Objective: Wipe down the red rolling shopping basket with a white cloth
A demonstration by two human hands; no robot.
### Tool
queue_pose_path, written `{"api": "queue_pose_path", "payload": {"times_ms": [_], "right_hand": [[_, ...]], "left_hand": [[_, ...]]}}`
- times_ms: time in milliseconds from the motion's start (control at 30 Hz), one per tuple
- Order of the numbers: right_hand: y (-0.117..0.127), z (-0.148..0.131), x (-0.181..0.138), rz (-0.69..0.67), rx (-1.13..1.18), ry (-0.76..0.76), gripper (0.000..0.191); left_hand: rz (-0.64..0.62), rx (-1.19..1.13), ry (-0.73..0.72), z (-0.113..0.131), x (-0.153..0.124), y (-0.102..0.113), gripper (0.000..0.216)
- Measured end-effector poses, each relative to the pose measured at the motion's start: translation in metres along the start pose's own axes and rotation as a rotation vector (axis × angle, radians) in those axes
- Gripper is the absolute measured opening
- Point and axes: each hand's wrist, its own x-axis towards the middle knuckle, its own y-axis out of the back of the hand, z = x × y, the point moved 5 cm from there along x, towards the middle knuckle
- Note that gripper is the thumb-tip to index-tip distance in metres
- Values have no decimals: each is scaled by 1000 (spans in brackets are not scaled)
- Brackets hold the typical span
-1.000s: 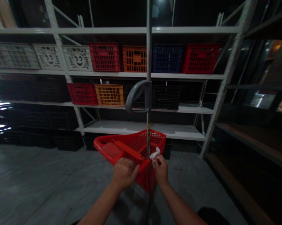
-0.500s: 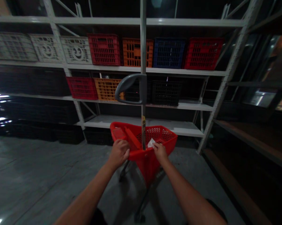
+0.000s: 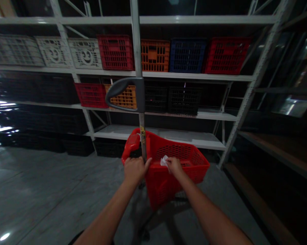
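Observation:
In front of me stands a red plastic shopping cart [image 3: 158, 190] with a perforated basket. My left hand [image 3: 136, 169] is closed over the cart's near rim, beside the base of a metal pole. The pole [image 3: 136, 41] rises from the cart and carries a grey loop handle [image 3: 125, 95]. Between the fingers of my right hand [image 3: 174, 165] is a crumpled white cloth or tissue [image 3: 164, 161], pinched at the basket's near rim. The cart's red handle bar [image 3: 131, 144] is on the left.
White metal shelving [image 3: 194, 76] spans the back, holding white crates [image 3: 85, 54], red crates [image 3: 115, 52], an orange crate [image 3: 155, 55], a blue crate [image 3: 187, 56] and black crates [image 3: 184, 101]. Another rack [image 3: 278, 149] stands on the right. Grey floor [image 3: 41, 190] lies around the cart.
The cart has turned, its basket swinging right and its handle end showing more at left. The pole has shifted left. Both hands keep their hold, the white piece still in my right.

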Motion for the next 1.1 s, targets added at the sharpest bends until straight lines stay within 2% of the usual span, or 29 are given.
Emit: {"api": "queue_pose_path", "payload": {"times_ms": [67, 133, 233, 300, 367, 467, 667, 800, 900, 967, 1100], "right_hand": [[5, -10, 13, 25, 29, 20, 31], [1, -35, 24, 54, 91, 147, 36], [-31, -75, 39, -76, 107, 342, 23], [-57, -85, 52, -189, 56, 331, 13], [-73, -85, 69, -222, 19, 253, 10], [-82, -81, 85, -208, -1, 170, 12], [-92, -82, 59, -299, 96, 233, 6], [-88, -78, 77, -130, 97, 170, 10], [-85, -75, 92, -63, 103, 126, 16], [-87, -74, 85, -107, 144, 159, 14], [-96, -72, 54, -288, 286, 327, 14]], "left_hand": [[27, 35, -18, -9, 0, -5, 60], [67, 73, -27, -16, -2, -7, 59], [109, 110, -49, -23, -6, -10, 55], [123, 115, -69, -26, -8, -11, 53], [139, 112, -84, -30, -9, -11, 52], [167, 114, -91, -35, -10, -11, 51], [210, 114, -67, -39, -12, -11, 49], [217, 91, -78, -36, -13, -9, 48], [193, 82, -67, -36, -13, -9, 47], [187, 83, -56, -38, -13, -8, 46], [213, 91, -66, -39, -16, -7, 45]]}}
